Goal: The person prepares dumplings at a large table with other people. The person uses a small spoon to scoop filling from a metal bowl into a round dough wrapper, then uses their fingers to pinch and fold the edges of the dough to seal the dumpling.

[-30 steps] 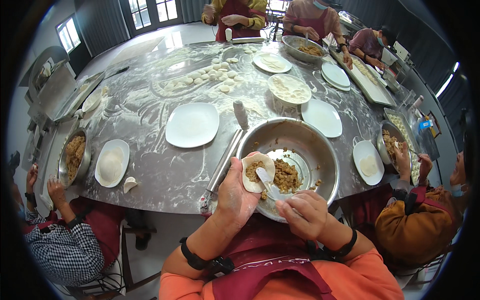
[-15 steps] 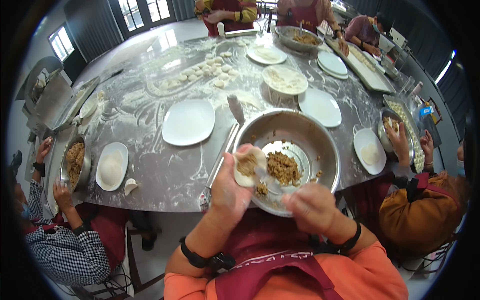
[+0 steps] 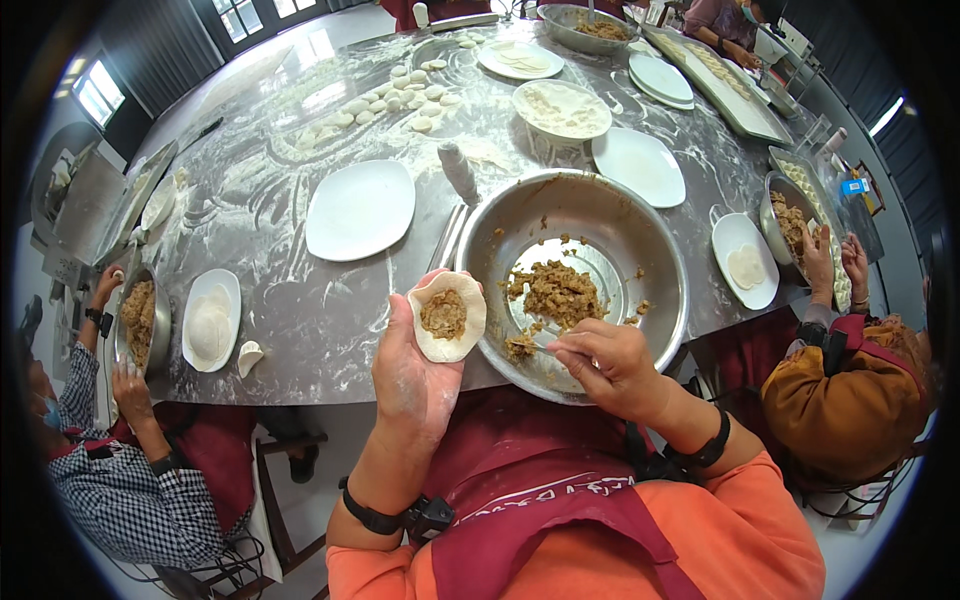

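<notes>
My left hand (image 3: 415,385) holds a round dumpling wrapper (image 3: 449,349) on its palm and fingers, left of the big steel bowl (image 3: 520,222). A flattened dab of brown minced filling (image 3: 444,314) sits in the wrapper's middle, with the dough edge bare all round. My right hand (image 3: 620,366) grips a spoon (image 3: 546,341) over the bowl's near side. The spoon's tip is low in the bowl, by a small clump of filling (image 3: 521,346); its handle is mostly hidden by my fingers. A larger heap of filling (image 3: 562,292) lies on the bowl's bottom.
Beyond the bowl stand a floured rolling pin (image 3: 458,172), an empty square plate (image 3: 362,210) and a flour bowl (image 3: 562,108). Dough pieces (image 3: 385,102) lie on the floury table. Co-workers sit at both sides; wrapper plates (image 3: 212,320) lie near them.
The spoon has left the wrapper and gone down into the bowl. My left hand has moved left, away from the bowl, and the wrapper now lies flatter, facing up.
</notes>
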The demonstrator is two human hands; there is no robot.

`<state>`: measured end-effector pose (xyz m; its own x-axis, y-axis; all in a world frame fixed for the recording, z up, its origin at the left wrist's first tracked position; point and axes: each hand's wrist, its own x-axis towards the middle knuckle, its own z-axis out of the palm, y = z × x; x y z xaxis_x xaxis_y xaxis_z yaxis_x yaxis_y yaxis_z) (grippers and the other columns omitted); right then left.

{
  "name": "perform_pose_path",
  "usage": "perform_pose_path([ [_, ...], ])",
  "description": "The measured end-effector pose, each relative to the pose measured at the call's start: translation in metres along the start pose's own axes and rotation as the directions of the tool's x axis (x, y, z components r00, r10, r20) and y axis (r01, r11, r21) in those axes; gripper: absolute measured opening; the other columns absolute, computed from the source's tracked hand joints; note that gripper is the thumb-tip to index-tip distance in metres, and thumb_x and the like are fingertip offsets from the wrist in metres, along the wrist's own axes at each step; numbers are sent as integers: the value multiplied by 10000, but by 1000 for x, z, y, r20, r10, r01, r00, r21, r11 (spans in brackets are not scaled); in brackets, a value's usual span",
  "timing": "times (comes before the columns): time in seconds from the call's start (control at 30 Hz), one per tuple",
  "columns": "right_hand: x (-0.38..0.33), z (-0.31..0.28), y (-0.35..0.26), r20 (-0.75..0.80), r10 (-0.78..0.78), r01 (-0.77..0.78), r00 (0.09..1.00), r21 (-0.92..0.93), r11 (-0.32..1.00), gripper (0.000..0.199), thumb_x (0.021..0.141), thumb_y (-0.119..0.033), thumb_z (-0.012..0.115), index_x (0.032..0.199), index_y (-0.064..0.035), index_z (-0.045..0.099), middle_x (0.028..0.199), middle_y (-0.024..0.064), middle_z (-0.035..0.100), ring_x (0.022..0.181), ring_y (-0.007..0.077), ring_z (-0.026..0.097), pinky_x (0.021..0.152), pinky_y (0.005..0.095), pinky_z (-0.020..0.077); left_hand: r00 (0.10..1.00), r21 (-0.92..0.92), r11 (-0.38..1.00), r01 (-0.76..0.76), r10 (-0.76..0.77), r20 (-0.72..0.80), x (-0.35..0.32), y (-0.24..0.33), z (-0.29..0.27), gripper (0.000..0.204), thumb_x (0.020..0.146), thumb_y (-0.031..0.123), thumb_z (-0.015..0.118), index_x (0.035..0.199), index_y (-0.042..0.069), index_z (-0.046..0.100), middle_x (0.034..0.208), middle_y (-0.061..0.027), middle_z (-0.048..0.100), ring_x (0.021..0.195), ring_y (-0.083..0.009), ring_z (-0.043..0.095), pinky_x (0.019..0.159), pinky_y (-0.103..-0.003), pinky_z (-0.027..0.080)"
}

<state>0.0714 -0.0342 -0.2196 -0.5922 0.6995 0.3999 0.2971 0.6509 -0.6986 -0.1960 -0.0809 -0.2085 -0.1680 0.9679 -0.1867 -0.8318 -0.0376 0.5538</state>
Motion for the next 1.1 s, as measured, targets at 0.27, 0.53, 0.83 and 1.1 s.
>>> perform_pose_path([
  [0.27,8,-10,0,73,245,-256,967,268,929,126,1059,-77,772,1099,25,834,829,101,770,640,177,722,596,333,557,998,31,999,-20,18,65,9,-2,-7,604,1254,453,400,1579,-38,534,1541,-191,642,1469,-296,612,1285,-482,469],
  [0.53,21,-39,15,352,608,-614,711,733,294,234,1104,-120,722,1167,81,824,861,126,785,642,148,713,601,284,584,1000,47,999,-23,23,-4,10,-12,-2,627,1254,468,374,1590,-39,526,1553,-211,634,1474,-337,605,1293,-499,458],
  [0.83,28,-42,-52,-200,-383,384,902,-36,923,166,983,37,774,1144,42,816,937,126,731,721,204,696,660,343,576,995,-43,994,96,-96,-17,-5,-1,43,702,1249,524,307,1617,-46,487,1586,-276,600,1515,-419,560,1333,-564,393],
  [1.1,35,-12,-74,26,-744,703,668,-351,619,179,871,28,885,1021,58,792,883,63,666,702,195,664,605,359,547,991,-69,989,130,-129,15,-6,11,44,654,1256,511,284,1557,-9,542,1527,-216,641,1460,-362,602,1301,-549,431],
])
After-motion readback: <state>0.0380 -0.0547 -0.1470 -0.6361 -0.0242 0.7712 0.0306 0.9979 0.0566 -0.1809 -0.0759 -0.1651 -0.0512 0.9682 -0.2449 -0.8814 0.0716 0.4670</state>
